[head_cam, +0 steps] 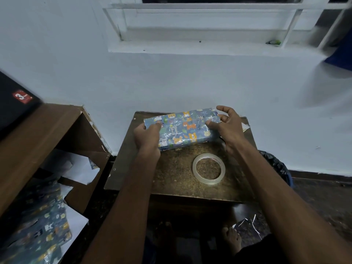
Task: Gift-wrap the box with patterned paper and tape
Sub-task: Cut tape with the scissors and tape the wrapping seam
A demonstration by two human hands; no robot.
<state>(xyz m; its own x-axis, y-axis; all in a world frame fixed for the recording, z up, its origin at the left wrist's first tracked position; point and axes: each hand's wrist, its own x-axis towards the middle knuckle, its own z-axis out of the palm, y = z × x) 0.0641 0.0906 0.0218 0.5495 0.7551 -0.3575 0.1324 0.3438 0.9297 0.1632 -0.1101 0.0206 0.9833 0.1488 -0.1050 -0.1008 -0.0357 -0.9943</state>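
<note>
Your wrapped box [182,129] sits in the middle of the frame, at the far end of the small dark brown table [171,180], close to the pale blue wall [190,82]. It is fully covered in blue patterned paper printed with cartoon animals, and the glossy surface catches the light.

Your left hand [147,139] grips the box's left end: the thumb lies on the top face and the fingers curl around the edge, out of sight beneath it. Your right hand [227,123] is at the box's right end. Its thumb presses on the top face near the corner, while the other fingers are spread and loosely curved above the end of the box; you cannot tell whether they touch the paper.

The roll of clear tape [209,169] lies flat on the table below the box in the frame, right of centre, between your two forearms and apart from the box.

At the left of the frame stands a brown wooden shelf unit [38,134], and more of the same patterned paper [38,225] lies in the lower left corner. A white window frame [209,25] runs across the top.
</note>
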